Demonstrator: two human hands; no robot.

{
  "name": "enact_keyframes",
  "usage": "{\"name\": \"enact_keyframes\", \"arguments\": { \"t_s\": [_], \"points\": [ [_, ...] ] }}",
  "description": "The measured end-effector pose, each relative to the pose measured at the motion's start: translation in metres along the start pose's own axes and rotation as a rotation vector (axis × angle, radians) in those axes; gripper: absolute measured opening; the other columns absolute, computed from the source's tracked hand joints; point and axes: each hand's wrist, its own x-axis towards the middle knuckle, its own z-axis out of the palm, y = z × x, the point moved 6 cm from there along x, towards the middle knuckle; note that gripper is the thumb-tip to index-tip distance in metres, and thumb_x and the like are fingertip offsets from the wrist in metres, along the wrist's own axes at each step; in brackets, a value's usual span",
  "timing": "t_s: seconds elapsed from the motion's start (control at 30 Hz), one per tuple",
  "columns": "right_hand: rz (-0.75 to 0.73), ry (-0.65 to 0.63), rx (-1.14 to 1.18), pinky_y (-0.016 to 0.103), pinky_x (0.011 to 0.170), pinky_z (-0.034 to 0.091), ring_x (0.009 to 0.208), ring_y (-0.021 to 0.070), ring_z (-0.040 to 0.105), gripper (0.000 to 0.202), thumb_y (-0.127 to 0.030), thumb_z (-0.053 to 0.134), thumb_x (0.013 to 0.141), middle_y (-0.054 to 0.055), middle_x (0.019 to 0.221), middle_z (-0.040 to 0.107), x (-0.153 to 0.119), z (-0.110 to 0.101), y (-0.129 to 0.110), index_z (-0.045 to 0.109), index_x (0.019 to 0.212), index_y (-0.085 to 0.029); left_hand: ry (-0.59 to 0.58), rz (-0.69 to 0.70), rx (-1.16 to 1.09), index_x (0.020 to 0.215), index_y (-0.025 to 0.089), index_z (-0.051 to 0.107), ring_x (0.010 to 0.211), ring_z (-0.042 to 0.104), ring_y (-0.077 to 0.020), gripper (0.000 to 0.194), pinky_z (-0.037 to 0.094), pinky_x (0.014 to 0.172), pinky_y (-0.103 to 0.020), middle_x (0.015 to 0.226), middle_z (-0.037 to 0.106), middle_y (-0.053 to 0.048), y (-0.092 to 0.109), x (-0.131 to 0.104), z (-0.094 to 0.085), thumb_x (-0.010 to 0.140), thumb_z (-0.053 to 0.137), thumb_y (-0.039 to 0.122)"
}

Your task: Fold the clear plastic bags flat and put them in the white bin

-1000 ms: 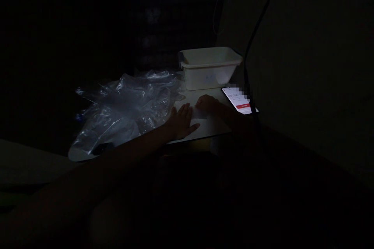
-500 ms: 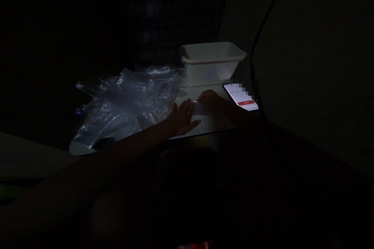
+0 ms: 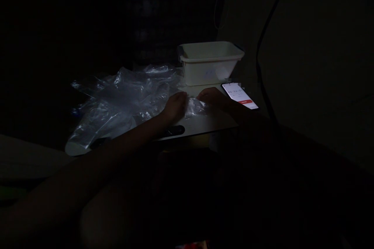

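In the dim head view, a small clear plastic bag (image 3: 195,107) is stretched between my two hands just over the white table (image 3: 201,123). My left hand (image 3: 175,106) is closed at the bag's left side, its fingertips pinched on the edge. On the other side my right hand (image 3: 210,96) has curled fingers gripping the bag's upper right part. Left of my hands spreads a loose heap of clear plastic bags (image 3: 122,95). Shadow hides much of both hands' fingers.
A white plastic tub (image 3: 209,71) stands at the back of the table. Right of my hand lies a lit phone (image 3: 240,95) showing a timer. A dark oval slot (image 3: 177,130) is at the table's front edge. A black cable (image 3: 260,62) hangs at the right.
My left hand, flat with fingers spread on the table before, has lifted and closed at the bag's left side. The bag now looks crinkled. My right hand has stayed nearly in place.
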Motion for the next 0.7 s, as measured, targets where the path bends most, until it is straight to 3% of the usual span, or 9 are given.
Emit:
{"name": "enact_keyframes", "arguments": {
  "t_s": [0.1, 0.27, 0.5, 0.7],
  "points": [
    [0.002, 0.014, 0.084, 0.018, 0.053, 0.037, 0.057, 0.0079, 0.049, 0.016, -0.021, 0.051, 0.065, 0.001, 0.062, 0.059, -0.003, -0.002, -0.004, 0.062, 0.066, -0.009, 0.043, -0.084, -0.303, 0.071, 0.013, 0.054, 0.051, 0.049, -0.0082, 0.014, 0.041, 0.055, -0.023, 0.057, 0.051, 0.001, 0.001, -0.002, 0.003, 0.073, 0.047, 0.024],
    [0.013, 0.009, 0.173, 0.019, 0.054, 0.038, 0.058, 0.0084, 0.049, 0.014, -0.021, 0.053, 0.064, 0.001, 0.062, 0.059, -0.006, -0.002, -0.004, 0.061, 0.066, -0.010, 0.091, -0.137, -0.375, 0.063, 0.012, 0.054, 0.045, 0.044, -0.0059, 0.002, 0.036, 0.048, -0.021, 0.053, 0.050, 0.003, -0.001, -0.004, 0.002, 0.062, 0.054, 0.013],
    [-0.059, -0.180, 0.022, 0.019, 0.050, 0.033, 0.053, 0.0067, 0.043, 0.019, -0.031, 0.058, 0.061, -0.004, 0.053, 0.050, -0.010, 0.003, -0.003, 0.058, 0.061, -0.011, 0.153, -0.128, -0.285, 0.063, 0.012, 0.055, 0.044, 0.040, -0.0045, 0.004, 0.032, 0.045, -0.018, 0.051, 0.049, 0.004, 0.005, -0.004, -0.006, 0.064, 0.051, 0.012],
    [-0.055, -0.108, 0.087, 0.020, 0.051, 0.034, 0.055, 0.0088, 0.045, 0.016, -0.024, 0.053, 0.063, -0.002, 0.056, 0.052, -0.013, -0.004, -0.007, 0.059, 0.064, -0.009, 0.133, -0.061, -0.114, 0.068, 0.013, 0.055, 0.051, 0.045, -0.0069, 0.008, 0.036, 0.051, -0.019, 0.058, 0.052, 0.004, 0.002, 0.001, -0.010, 0.061, 0.054, 0.014]
  ]
}}
